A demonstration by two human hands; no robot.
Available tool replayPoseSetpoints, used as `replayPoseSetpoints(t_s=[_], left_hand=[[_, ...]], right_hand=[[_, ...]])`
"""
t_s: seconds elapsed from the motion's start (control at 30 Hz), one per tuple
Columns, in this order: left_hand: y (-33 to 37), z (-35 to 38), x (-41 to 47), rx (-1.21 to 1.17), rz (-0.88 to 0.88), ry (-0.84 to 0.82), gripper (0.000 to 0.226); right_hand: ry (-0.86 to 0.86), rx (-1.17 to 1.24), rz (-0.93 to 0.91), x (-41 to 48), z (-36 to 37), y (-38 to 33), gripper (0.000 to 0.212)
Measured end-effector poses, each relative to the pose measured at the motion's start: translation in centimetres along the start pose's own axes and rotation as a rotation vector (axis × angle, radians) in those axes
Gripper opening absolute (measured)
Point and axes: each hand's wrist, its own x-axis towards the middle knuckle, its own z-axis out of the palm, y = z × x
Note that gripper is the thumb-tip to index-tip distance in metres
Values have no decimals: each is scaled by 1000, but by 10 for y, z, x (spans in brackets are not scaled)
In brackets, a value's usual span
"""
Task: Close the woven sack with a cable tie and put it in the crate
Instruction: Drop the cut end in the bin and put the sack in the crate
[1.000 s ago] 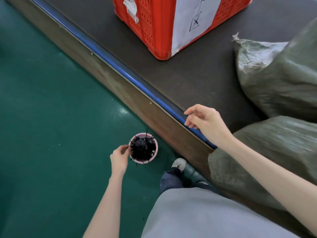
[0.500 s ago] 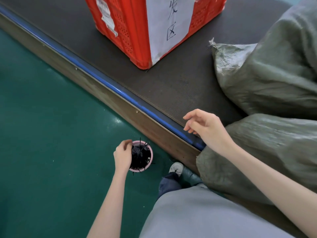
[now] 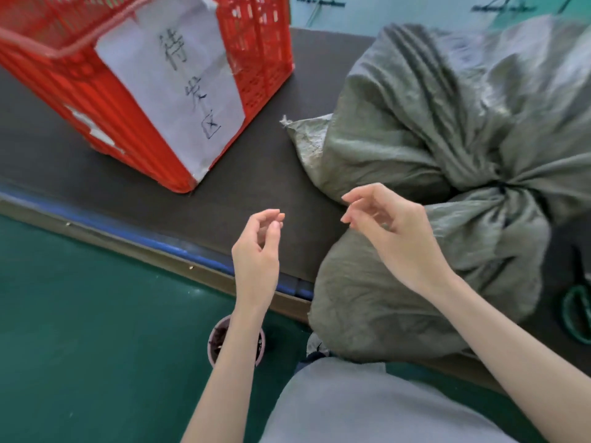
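Observation:
A grey-green woven sack (image 3: 377, 302) lies on the dark table (image 3: 243, 187) at its near edge, its neck bunched toward the right. A second, larger sack (image 3: 415, 123) lies behind it. The red plastic crate (image 3: 256, 59) with a white paper label stands at the back left. My left hand (image 3: 256, 251) hovers over the table edge with thumb and fingertips pinched; no cable tie shows between them. My right hand (image 3: 393, 231) hangs above the near sack, fingers apart and holding nothing. A pink cup of black cable ties (image 3: 219, 340) sits on the floor, partly hidden by my left forearm.
Green-handled scissors (image 3: 575, 311) lie on the table at the far right. A blue strip (image 3: 179, 251) runs along the table's front edge above the green floor (image 3: 96, 314). My grey-clad leg fills the bottom of the view.
My left hand has lifted from the cup on the floor up to table height. The right hand has risen from the table edge to above the near sack. The view has tilted upward.

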Motion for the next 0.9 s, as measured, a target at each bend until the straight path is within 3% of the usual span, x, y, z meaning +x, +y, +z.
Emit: replayPoseSetpoints(t_s=[0.27,0.6,0.9], left_hand=[[51,75,8,9,175,-227,20],[70,135,41,200,429,-106,29],[60,151,81,263,225,-28,41]], right_hand=[[366,-196,-147,-18,-79,5,20],[612,-495,-74,-26,-151,46,25],[676,-615,273,-6,-188,91,65]])
